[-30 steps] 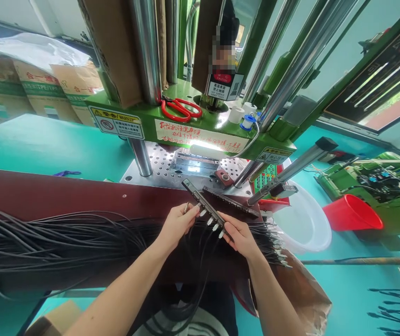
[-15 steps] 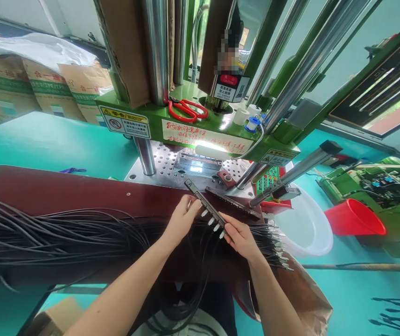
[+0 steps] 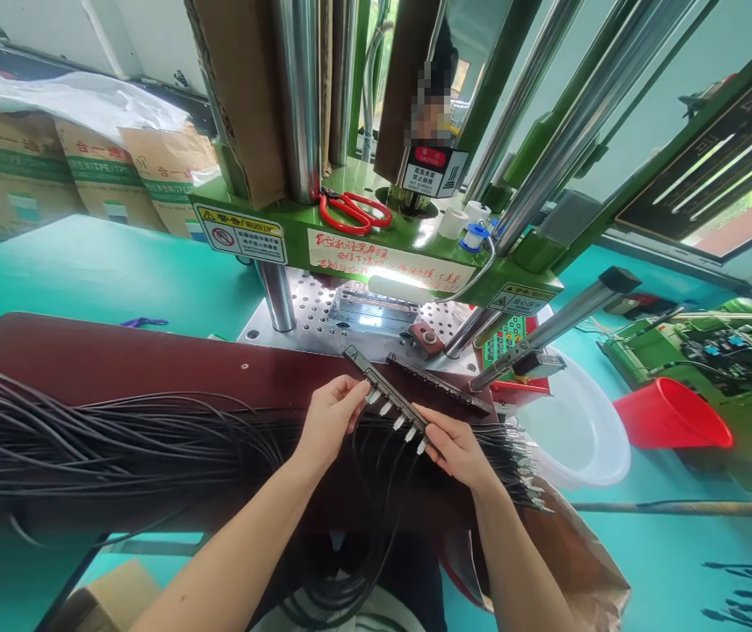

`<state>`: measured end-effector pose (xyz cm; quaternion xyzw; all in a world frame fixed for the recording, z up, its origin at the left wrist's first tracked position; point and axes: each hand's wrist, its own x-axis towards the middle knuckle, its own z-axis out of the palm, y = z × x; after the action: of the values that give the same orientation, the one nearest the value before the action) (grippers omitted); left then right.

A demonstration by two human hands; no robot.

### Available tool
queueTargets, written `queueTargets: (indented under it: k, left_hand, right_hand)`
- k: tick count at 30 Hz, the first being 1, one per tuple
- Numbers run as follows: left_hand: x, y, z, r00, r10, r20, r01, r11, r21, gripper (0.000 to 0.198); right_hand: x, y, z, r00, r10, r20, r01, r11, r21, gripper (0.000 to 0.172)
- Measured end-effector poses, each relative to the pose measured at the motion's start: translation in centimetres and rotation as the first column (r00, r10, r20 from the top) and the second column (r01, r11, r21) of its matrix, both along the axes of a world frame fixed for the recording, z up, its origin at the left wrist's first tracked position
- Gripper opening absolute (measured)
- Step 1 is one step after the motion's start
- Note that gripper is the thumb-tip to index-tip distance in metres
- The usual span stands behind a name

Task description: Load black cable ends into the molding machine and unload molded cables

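Note:
A narrow dark mold bar (image 3: 389,395), marked A at its upper end, lies tilted between my hands. Several silver cable connectors (image 3: 400,423) stick out along its near edge, with black cables hanging below. My right hand (image 3: 453,446) grips the bar's lower right end between thumb and fingers. Closed in a pinch, my left hand (image 3: 334,414) is at the bar's upper left part, on the connector nearest the A end; its fingertips partly cover that connector. A second dark bar (image 3: 438,386), marked B, rests just behind on the brown bench.
Black cables (image 3: 118,439) spread along the brown bench (image 3: 152,360), their silver ends (image 3: 526,465) at the right. Behind stands a green press (image 3: 362,250) with a perforated metal plate (image 3: 313,303) and red-handled scissors (image 3: 354,212). A white tub (image 3: 590,439) and red bucket (image 3: 675,412) are rightward.
One more connector now shows in the bar near its A end, beside my left fingers. My left hand has shifted slightly left and down. The right hand keeps its grip.

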<state>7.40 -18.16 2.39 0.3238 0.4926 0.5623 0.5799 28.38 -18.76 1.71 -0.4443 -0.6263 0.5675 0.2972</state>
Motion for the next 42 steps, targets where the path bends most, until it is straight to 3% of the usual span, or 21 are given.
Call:
queueTargets:
  k: [7, 13, 16, 20, 22, 27, 30, 33, 36, 38, 42]
  left_hand:
    - [-0.3, -0.1, 0.0, 0.999, -0.011, -0.043, 0.012, 0.999, 0.032, 0.029]
    - [-0.2, -0.2, 0.1, 1.0, -0.017, 0.019, 0.015, 0.995, 0.097, 0.027]
    - [-0.4, -0.4, 0.6, 0.995, -0.084, 0.055, 0.078, 0.991, 0.109, 0.027]
    - [-1.0, -0.9, 1.3, 0.97, -0.232, 0.068, 0.223, 0.968, 0.115, 0.026]
    - [-1.3, -1.0, 1.7, 0.962, -0.266, 0.069, 0.258, 0.961, 0.104, 0.026]
    - [-1.1, 0.4, 2.9, 0.951, -0.293, 0.096, 0.281, 0.952, 0.124, 0.036]
    - [-0.4, 1.6, 3.4, 0.93, -0.259, 0.259, 0.242, 0.965, 0.098, 0.05]
    - [0.7, 2.1, 2.8, 0.866, -0.29, 0.408, 0.339, 0.939, -0.051, 0.047]
    - [2.0, 2.0, 1.5, 0.745, -0.496, 0.447, 0.601, 0.789, -0.127, 0.036]
    - [2.9, 2.2, 0.9, 0.683, -0.573, 0.453, 0.681, 0.723, -0.113, 0.032]
    - [3.6, 4.4, 0.8, 0.739, -0.514, 0.435, 0.628, 0.758, -0.173, 0.019]
  right_hand:
    - [0.9, 0.5, 0.9, 0.992, 0.094, 0.085, -0.104, 0.988, 0.115, 0.043]
    - [1.5, 1.8, 3.9, 0.939, 0.208, 0.274, -0.258, 0.953, 0.161, 0.044]
    - [1.7, 2.3, 5.8, 0.912, 0.223, 0.343, -0.292, 0.942, 0.164, 0.043]
    - [2.3, 3.1, 8.2, 0.783, 0.294, 0.548, -0.459, 0.868, 0.19, 0.046]
    - [2.5, 4.0, 8.8, 0.702, 0.253, 0.666, -0.509, 0.832, 0.22, 0.045]
    - [1.1, 7.6, 9.0, 0.568, -0.096, 0.818, -0.399, 0.837, 0.375, 0.037]
    - [-0.6, 10.2, 9.4, 0.549, -0.236, 0.802, -0.249, 0.87, 0.426, 0.037]
    - [-2.0, 12.6, 9.6, 0.54, -0.275, 0.795, -0.183, 0.884, 0.43, 0.034]
    - [-3.1, 14.8, 9.2, 0.559, -0.255, 0.789, -0.176, 0.893, 0.414, 0.038]
    - [-3.8, 16.0, 8.7, 0.562, -0.242, 0.791, -0.168, 0.903, 0.396, 0.037]
    - [-5.4, 17.9, 8.2, 0.547, -0.279, 0.789, -0.115, 0.909, 0.401, 0.021]
